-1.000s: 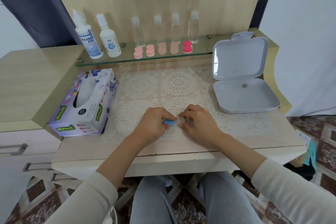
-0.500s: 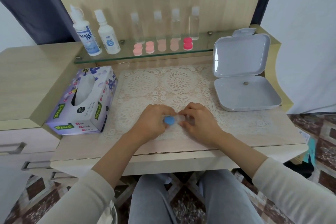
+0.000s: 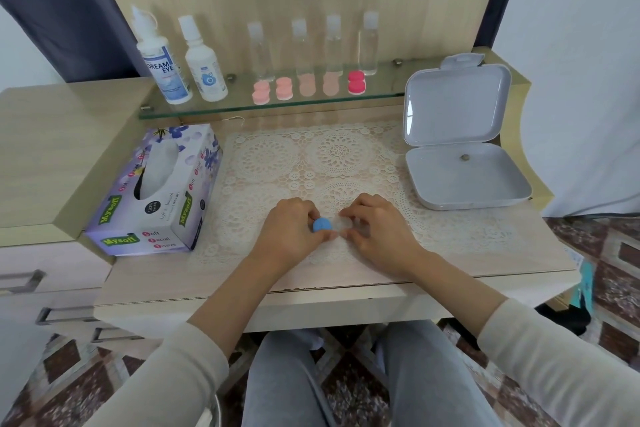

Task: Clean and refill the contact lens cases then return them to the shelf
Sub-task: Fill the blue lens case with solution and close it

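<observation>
A contact lens case lies on the lace mat near the desk's front, between both hands. Its blue cap (image 3: 322,225) faces up, pinched by the thumb and fingers of my left hand (image 3: 290,230). My right hand (image 3: 375,228) pinches the case's clear white end (image 3: 339,224), which its fingers mostly hide. Several pink lens cases (image 3: 261,92) and one red case (image 3: 356,82) sit in a row on the glass shelf (image 3: 311,103). Two solution bottles (image 3: 162,69) stand at the shelf's left end.
A tissue box (image 3: 156,191) stands at the left of the desk. An open grey plastic box (image 3: 464,163) sits at the right, its lid upright. Several clear small bottles (image 3: 332,45) line the shelf's back. The lace mat (image 3: 311,163) covers the desk's middle.
The blue cap has turned up into fuller view between my left fingers. Both hands stay at the same spot on the mat.
</observation>
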A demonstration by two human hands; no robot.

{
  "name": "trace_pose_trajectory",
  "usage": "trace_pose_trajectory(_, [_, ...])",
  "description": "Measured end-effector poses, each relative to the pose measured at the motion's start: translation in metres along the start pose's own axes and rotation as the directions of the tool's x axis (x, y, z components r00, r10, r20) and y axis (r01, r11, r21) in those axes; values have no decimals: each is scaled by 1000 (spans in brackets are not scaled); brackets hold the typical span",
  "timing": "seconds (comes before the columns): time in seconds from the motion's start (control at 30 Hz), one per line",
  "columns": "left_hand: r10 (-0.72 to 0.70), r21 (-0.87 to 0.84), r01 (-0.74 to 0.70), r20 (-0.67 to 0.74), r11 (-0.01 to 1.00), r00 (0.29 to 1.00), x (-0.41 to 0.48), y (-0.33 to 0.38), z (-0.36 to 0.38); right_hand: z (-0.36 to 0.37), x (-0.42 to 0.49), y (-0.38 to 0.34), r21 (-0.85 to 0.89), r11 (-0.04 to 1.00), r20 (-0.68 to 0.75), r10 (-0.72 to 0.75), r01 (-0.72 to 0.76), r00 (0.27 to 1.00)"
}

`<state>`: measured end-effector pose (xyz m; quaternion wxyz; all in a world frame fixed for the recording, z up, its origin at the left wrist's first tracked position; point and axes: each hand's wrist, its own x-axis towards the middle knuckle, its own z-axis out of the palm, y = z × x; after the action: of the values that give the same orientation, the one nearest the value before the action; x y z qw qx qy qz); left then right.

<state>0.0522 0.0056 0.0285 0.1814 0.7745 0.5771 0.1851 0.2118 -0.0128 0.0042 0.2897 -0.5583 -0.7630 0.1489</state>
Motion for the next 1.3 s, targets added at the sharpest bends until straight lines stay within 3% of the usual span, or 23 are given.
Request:
trace_pose_trajectory(0.27, [113, -27, -114, -37, 993, 993, -1, -9, 5, 2, -3, -2, 8, 1000, 4, -9, 9, 1000])
trace_pose_trajectory(0.43, [73, -196, -100, -143, 976, 987, -8, -13, 11, -7, 1, 1, -1, 999, 96, 41, -41, 995])
trace_pose_trajectory(0.53, [73, -272, -121, -179, 955, 981, -13, -16, 16, -15, 3, 8, 66, 996, 38, 55, -58, 998])
trace_pose_trajectory(0.6, [82, -305, -142, -200, 942, 976, -15, -20, 18, -19, 4, 14, -12, 998, 12, 61, -61, 998])
trace_pose_trajectory(0.73, [121, -298, -189, -232, 936, 965, -17, -26, 22, -26, 5, 21, -199, 979, 95, 55, -36, 994])
trace_pose_trajectory(0.87, [154, -296, -221, -233, 929, 960, -16, -30, 23, -26, 10, 20, -202, 979, 136, 28, 0, 990])
trace_pose_trajectory(1.0, [189, -271, -254, -243, 929, 951, -17, -31, 25, -28, 17, 24, -245, 966, 146, 118, -80, 982])
trace_pose_trajectory(1.17, [189, -277, -262, -264, 924, 946, -16, -34, 28, -29, 27, 30, -311, 947, 221, 150, -76, 964])
trace_pose_trajectory(1.3, [185, -302, -266, -271, 915, 945, -15, -34, 28, -37, 26, 13, -219, 972, 224, 136, -86, 965])
